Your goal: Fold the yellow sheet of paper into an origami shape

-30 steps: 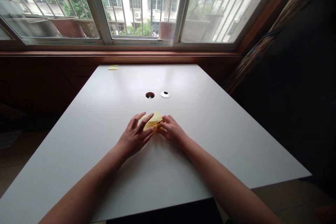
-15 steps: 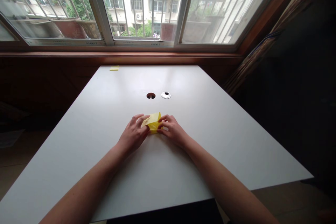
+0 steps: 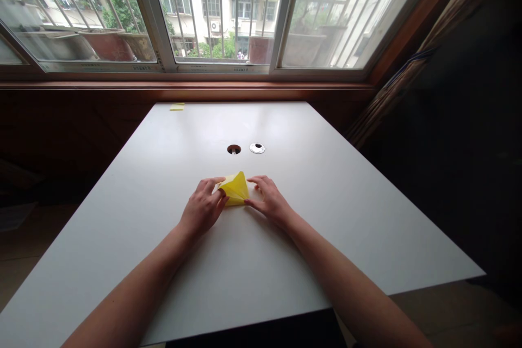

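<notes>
A folded yellow paper (image 3: 235, 188) lies on the white table (image 3: 326, 217), its point raised toward the window. My left hand (image 3: 203, 208) pinches the paper's left edge between thumb and fingers. My right hand (image 3: 267, 200) rests on the table at the paper's right side, its thumb and fingertips touching the paper's edge with the fingers partly stretched out.
A round cable hole (image 3: 234, 149) and its loose silver cap (image 3: 256, 148) sit beyond the paper. A small yellow slip (image 3: 176, 107) lies at the table's far left corner. A barred window (image 3: 220, 11) runs behind. A dark curtain (image 3: 448, 65) hangs on the right.
The paper went from a loose flap between both hands to a flatter, pointed shape. My right hand has slid off to the paper's right side; my left hand stays pinched on it.
</notes>
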Demonstrator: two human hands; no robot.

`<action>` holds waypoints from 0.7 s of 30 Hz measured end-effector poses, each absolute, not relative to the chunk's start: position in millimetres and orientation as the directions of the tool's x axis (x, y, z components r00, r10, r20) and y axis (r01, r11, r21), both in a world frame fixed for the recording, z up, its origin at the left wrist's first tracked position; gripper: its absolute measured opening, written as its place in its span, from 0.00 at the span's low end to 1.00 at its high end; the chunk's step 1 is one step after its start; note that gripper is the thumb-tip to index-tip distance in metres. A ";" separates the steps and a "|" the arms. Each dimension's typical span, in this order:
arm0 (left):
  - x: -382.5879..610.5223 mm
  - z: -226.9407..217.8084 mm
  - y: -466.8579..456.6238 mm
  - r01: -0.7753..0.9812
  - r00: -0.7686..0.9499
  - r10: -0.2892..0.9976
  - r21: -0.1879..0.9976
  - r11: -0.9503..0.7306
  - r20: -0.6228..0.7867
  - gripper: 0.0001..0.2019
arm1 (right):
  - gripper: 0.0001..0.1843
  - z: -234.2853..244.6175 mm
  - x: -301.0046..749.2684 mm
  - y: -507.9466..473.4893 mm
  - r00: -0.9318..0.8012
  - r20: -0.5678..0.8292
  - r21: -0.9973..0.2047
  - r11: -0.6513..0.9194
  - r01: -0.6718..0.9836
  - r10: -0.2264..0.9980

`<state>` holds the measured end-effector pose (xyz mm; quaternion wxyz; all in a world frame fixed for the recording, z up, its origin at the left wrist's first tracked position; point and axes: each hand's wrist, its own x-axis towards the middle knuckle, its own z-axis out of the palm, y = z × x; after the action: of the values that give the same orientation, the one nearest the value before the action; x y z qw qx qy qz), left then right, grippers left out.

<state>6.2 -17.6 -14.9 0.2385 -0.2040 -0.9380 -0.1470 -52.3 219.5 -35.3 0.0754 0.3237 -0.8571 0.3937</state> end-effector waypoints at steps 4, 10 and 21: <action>7.4 -13.9 -16.6 0.446 -0.809 0.298 0.198 0.873 0.507 0.04 | 0.30 -33.1 -51.8 219.0 -0.784 0.340 -0.600 0.522 -0.606 -0.519; 8.7 -12.3 -14.7 0.481 -0.791 0.310 0.224 0.847 0.527 0.03 | 0.19 -33.8 -48.9 217.0 -0.720 0.422 -0.531 0.493 -0.689 -0.551; 10.6 -9.5 -12.6 0.499 -0.768 0.182 0.395 0.772 0.614 0.14 | 0.13 -33.3 -43.5 214.8 -0.630 0.412 -0.299 0.555 -0.776 -0.659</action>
<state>10.6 -12.6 -9.5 0.2832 -0.1897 -0.8976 -0.2796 -43.5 214.8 -33.3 0.1269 0.4112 -0.8725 0.2314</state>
